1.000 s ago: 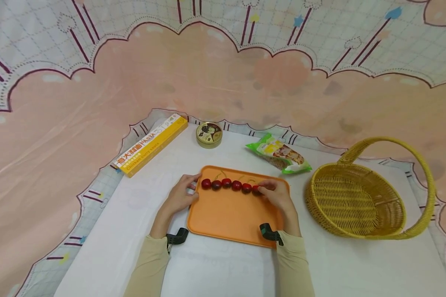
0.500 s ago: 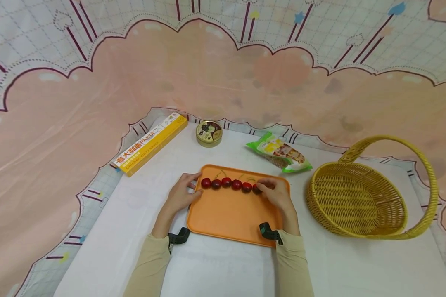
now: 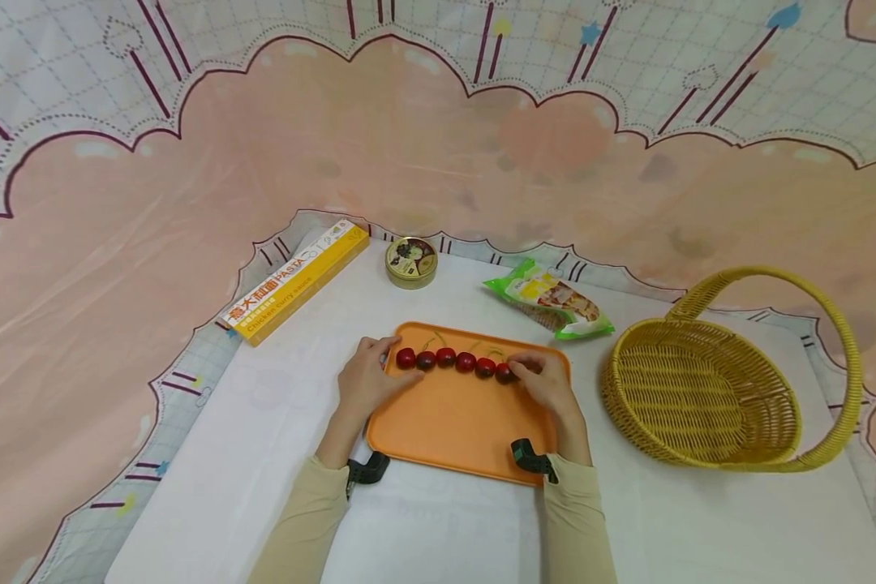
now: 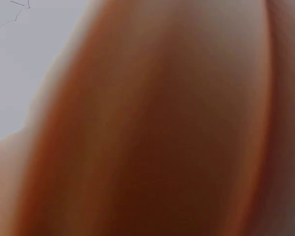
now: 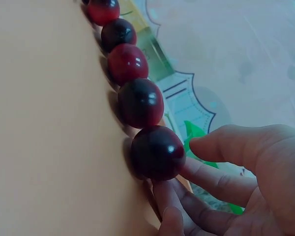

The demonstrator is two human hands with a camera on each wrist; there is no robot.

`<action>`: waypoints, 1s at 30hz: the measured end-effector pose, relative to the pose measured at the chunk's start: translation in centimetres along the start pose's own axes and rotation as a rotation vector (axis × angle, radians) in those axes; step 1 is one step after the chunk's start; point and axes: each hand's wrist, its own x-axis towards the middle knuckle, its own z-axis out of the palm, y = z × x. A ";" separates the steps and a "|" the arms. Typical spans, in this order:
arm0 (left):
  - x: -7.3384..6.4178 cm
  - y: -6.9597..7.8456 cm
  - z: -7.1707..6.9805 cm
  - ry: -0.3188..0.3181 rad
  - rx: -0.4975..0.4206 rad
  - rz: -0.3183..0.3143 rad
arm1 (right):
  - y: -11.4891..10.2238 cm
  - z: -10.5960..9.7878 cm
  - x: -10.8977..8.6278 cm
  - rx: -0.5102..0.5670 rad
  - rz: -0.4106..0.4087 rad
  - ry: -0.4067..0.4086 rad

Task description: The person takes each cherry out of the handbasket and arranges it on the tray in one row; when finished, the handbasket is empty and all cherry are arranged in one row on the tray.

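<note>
Several dark red cherries (image 3: 465, 362) with thin stems lie side by side in a row near the far edge of an orange tray (image 3: 453, 422). At the right end, my right hand (image 3: 551, 385) holds the last cherry (image 5: 158, 153) with thumb and fingertips; the right wrist view shows them close around its outer side. My left hand (image 3: 365, 377) is at the tray's left edge, its fingers beside the first cherry (image 3: 405, 358). The left thumb reaches over the tray, just on the near side of the row. Only a blurred close-up fills the left wrist view.
A yellow wicker basket (image 3: 620, 405) with a tall handle stands right of the tray. Behind are a green snack bag (image 3: 551, 300), a round tin (image 3: 411, 263) and a yellow pasta box (image 3: 299, 280). A patterned cloth (image 3: 438, 146) hangs behind the white table.
My left hand has moved slightly right and its thumb has spread farther over the tray, toward the second cherry. The right hand and the row look nearly unchanged.
</note>
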 end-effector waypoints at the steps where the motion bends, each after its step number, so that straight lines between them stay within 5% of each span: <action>1: 0.0 0.1 0.1 0.004 0.003 -0.008 | 0.0 0.0 0.0 -0.003 -0.002 0.000; 22: -0.2 0.7 0.5 0.071 0.002 -0.086 | 0.3 0.1 -0.4 0.013 -0.009 0.008; 30: 0.0 0.6 0.7 0.082 0.004 -0.067 | 0.6 -0.1 -0.3 0.016 -0.014 0.004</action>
